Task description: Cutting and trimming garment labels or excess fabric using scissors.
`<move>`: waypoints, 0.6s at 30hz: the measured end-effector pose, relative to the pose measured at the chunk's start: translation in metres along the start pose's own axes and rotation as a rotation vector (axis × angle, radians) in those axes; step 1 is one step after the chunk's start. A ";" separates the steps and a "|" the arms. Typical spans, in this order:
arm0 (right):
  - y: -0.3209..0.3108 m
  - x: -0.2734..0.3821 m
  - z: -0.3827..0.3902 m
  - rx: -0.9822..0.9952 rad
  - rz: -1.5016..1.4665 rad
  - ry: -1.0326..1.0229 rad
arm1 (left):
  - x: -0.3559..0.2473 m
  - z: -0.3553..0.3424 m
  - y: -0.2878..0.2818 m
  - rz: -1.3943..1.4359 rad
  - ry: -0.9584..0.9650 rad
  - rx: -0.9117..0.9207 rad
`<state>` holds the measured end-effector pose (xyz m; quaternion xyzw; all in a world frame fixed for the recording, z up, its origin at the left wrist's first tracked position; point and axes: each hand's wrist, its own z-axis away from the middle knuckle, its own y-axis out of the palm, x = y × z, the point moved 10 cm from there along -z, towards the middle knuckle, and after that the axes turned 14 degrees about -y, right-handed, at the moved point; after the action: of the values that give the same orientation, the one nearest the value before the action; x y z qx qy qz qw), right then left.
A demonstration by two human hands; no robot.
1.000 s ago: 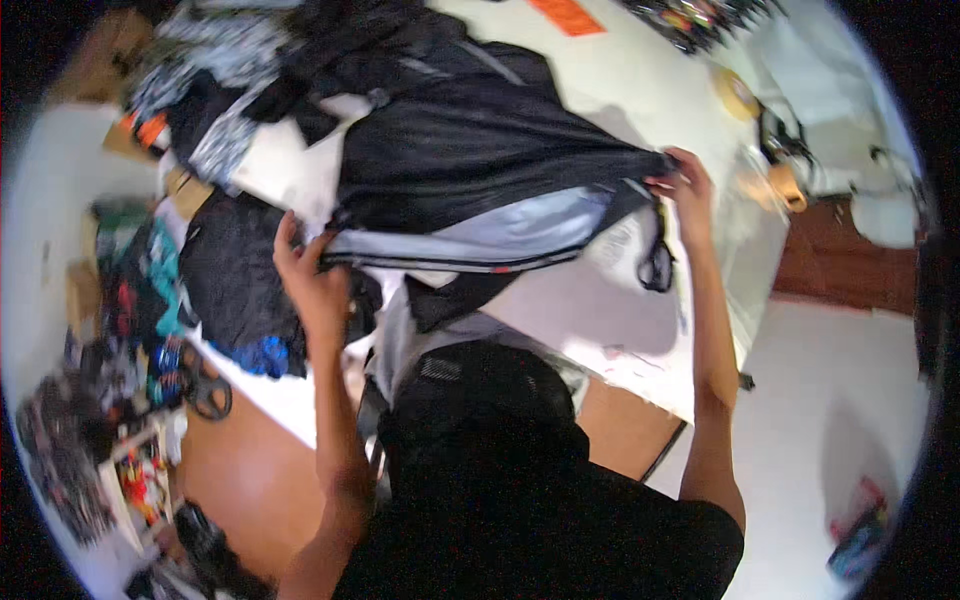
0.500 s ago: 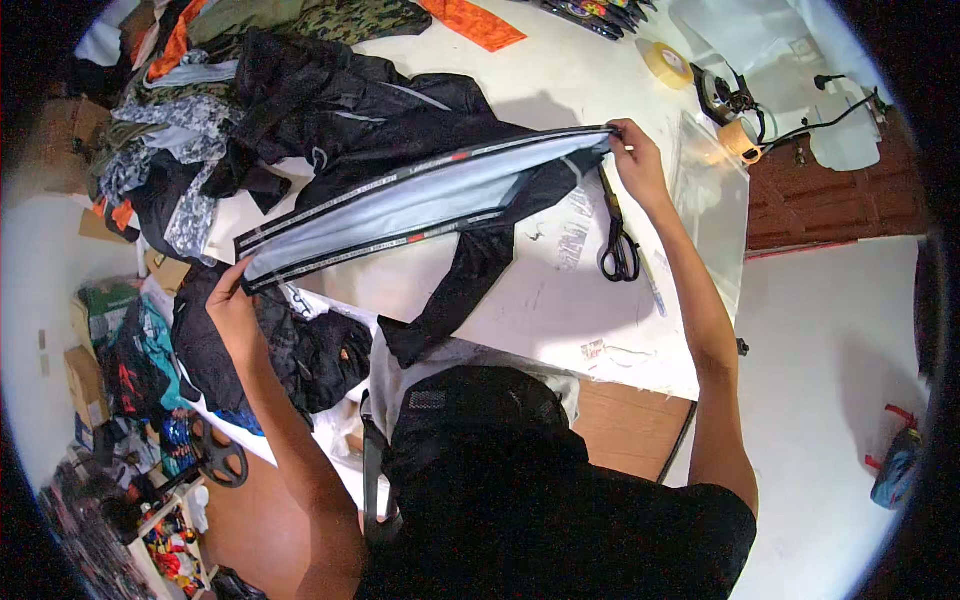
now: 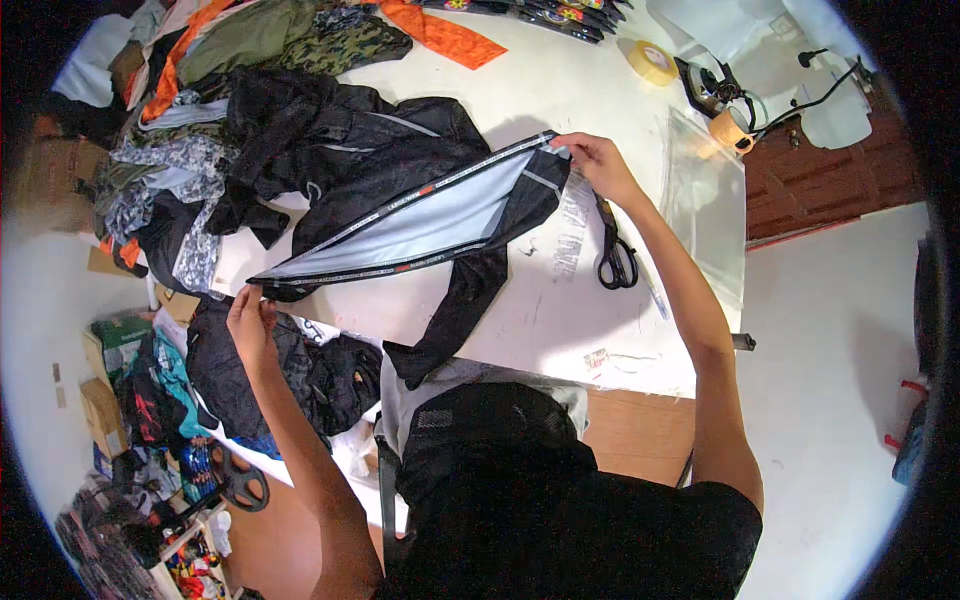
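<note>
A black long-sleeved garment (image 3: 475,290) is stretched slantwise over the white table, its pale blue-grey inside showing between two edges trimmed with a printed black band. Its left end is pinched in the fingertips of my left hand (image 3: 252,325), just off the table's front left edge. At the higher, far right end my right hand (image 3: 600,168) grips the corner of the trim. A dark sleeve hangs from the garment toward me. Behind it lie more black garments (image 3: 350,130). Black scissors (image 3: 615,258) rest beside my right forearm.
Camouflage and orange clothes (image 3: 280,45) are heaped at the far left. A yellow tape roll (image 3: 653,62), a tape dispenser (image 3: 728,125) and a clear plastic sheet (image 3: 705,220) sit on the right side. A chair back (image 3: 490,420) stands before me; dark bundles (image 3: 270,360) lie left of it.
My hands have come closer together, the right one moving left and the left one a little right and down. The stretched garment now slackens, its trimmed edges meeting at the left end.
</note>
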<state>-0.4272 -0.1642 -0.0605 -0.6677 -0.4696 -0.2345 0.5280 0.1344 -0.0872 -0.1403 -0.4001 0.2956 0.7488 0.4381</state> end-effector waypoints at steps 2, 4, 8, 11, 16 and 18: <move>0.006 -0.004 0.002 0.050 -0.080 0.050 | 0.001 -0.001 -0.003 0.029 0.022 -0.014; 0.009 -0.007 0.005 0.070 -0.101 0.075 | 0.000 -0.003 -0.002 0.038 0.034 0.016; 0.012 0.023 0.001 0.111 0.132 -0.132 | -0.001 -0.004 -0.003 0.045 0.021 0.014; 0.012 0.013 0.002 0.131 0.163 -0.017 | -0.005 -0.001 -0.002 0.041 0.027 -0.002; -0.007 0.006 0.004 -0.026 -0.256 0.073 | -0.010 0.003 0.006 0.004 0.068 0.077; -0.020 0.024 0.002 -0.077 -0.270 0.059 | -0.008 0.004 -0.001 0.031 0.070 0.087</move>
<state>-0.4347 -0.1530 -0.0318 -0.6108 -0.5302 -0.3407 0.4793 0.1363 -0.0869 -0.1310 -0.4022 0.3489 0.7274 0.4329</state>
